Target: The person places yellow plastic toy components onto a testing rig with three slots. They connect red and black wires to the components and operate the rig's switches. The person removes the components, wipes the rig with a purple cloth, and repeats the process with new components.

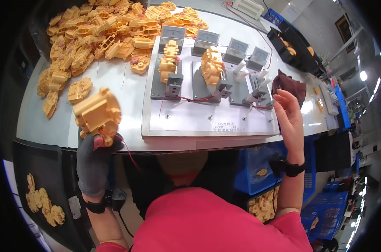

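My left hand [92, 161], in a grey glove, grips a yellow plastic gear housing [96, 112] from below at the front left of the table. Red wires hang from that housing, which is slightly blurred. At the right end of the white test board [186, 119], my right hand [289, 119] is raised, fingers apart and holding nothing. Closest to it are a grey fixture with white posts [259, 90] and a dark brown cloth [293, 86]. Two more yellow gear housings sit in the board's fixtures, one at the left [168, 63] and one beside it [211, 67].
A large heap of yellow housings [102, 33] covers the table's back left. Several panel meters [207, 38] line the board's rear. Black bins stand at lower left [39, 157] and far right [299, 54]; a blue crate [251, 168] is below the table edge.
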`<state>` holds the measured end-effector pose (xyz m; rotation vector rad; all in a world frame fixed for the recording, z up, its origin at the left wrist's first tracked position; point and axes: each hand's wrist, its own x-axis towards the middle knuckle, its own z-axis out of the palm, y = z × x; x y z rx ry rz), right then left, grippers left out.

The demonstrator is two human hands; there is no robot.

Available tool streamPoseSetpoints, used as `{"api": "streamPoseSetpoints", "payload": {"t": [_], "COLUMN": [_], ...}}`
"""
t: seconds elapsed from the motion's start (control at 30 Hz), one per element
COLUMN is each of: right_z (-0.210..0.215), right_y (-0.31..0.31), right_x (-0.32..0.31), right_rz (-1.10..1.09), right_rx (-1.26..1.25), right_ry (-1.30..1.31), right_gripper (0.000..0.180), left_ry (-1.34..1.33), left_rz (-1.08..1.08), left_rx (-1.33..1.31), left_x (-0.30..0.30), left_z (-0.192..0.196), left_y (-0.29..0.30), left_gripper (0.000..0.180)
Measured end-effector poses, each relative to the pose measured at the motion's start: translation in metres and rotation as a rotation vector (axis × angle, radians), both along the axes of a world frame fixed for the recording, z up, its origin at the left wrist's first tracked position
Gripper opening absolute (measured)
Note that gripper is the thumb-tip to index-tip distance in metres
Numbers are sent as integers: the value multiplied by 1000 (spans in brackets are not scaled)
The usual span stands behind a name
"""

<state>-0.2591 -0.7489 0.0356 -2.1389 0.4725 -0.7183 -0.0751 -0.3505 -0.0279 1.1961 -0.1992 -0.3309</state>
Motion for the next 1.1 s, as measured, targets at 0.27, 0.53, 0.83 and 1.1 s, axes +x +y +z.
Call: {"api": "streamPoseSetpoints", "payload": {"t": [0.27, 0.53, 0.83, 1.1], "right_z": [-58, -80, -68, -63], "right_y": [8, 15, 14, 10], "right_x": [25, 27, 18, 13], "right_rz": [59, 53, 107, 177], "right_rx": [295, 270, 202, 251], "right_ry": [-272, -436, -379, -377], "right_gripper": [41, 37, 42, 38], "left_ry": [375, 497, 508, 528], "left_rz": [-641, -566, -660, -780], "left_rx": [-392, -158, -87, -84], "left_x": [-12, 18, 30, 47], "left_z": [94, 107, 116, 122], "left_y": [-102, -178, -210, -232], "left_gripper": [26, 43, 43, 37]}}
